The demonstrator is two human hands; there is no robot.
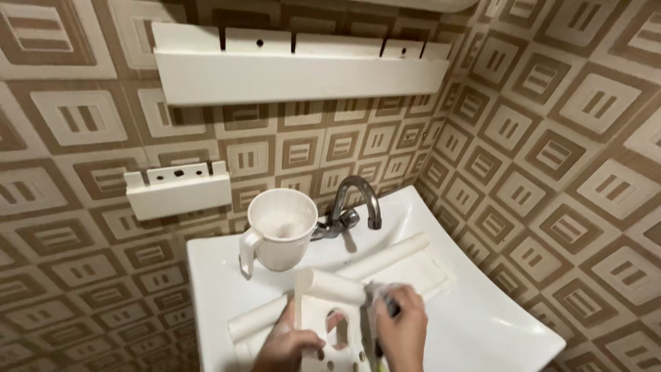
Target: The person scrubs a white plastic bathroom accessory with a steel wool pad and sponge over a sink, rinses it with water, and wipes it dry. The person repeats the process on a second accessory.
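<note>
Both hands at bottom centre of frame. Left hand (pixel 288 344) grips lower edge of white perforated plastic rack (pixel 329 324), fingers curled round it. Right hand (pixel 403 331) pinches blurred scrub pad (pixel 383 297) against rack's rolled top edge. Rack lies tilted across white washbasin (pixel 482 324).

White jug (pixel 279 238) stands on basin rim just above, beside chrome tap (pixel 354 203).

Risks, as judgement: wet rack could slip from left grip and knock jug; hard scrubbing could rock rack, crack slotted part; splashes could reach tiled wall (pixel 551 138) at right.

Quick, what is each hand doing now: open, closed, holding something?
Left hand: closed, gripping the white plastic rack over the sink.
Right hand: fingers closed on a blurred scrubber.
</note>
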